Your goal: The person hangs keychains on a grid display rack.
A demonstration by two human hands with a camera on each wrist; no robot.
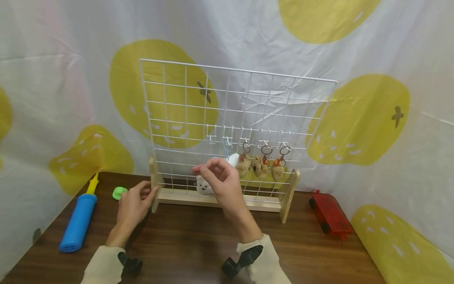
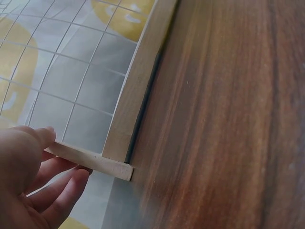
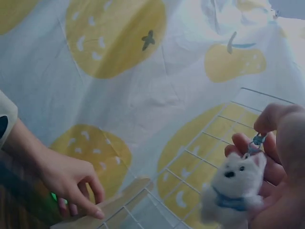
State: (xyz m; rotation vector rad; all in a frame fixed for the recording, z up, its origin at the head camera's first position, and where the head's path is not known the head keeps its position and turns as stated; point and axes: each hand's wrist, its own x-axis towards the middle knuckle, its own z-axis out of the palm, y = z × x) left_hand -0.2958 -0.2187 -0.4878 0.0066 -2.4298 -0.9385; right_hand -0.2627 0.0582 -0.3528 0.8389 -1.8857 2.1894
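Observation:
A white wire grid rack (image 1: 237, 71) stands on wooden feet. My left hand (image 1: 134, 203) grips its left wooden foot (image 2: 90, 160) between thumb and fingers. Held in front of the grid by my right hand (image 1: 225, 185) is a white plush dog keychain (image 3: 233, 188); the fingers pinch its blue clasp (image 3: 258, 139), and the dog dangles below. White hooks line the grid; the leftmost hook (image 1: 212, 139) carries nothing. Beside it hangs a white keychain (image 1: 233, 159), partly hidden by my right hand. Farther right hang brown plush keychains (image 1: 260, 167) on rings.
A blue hand pump (image 1: 79, 221) with a yellow nozzle lies at the left of the wooden table (image 1: 184, 252). Between the pump and the rack is a small green object (image 1: 119, 193). A red toy-like object (image 1: 331, 215) sits at the right. Fruit-patterned cloth surrounds the table.

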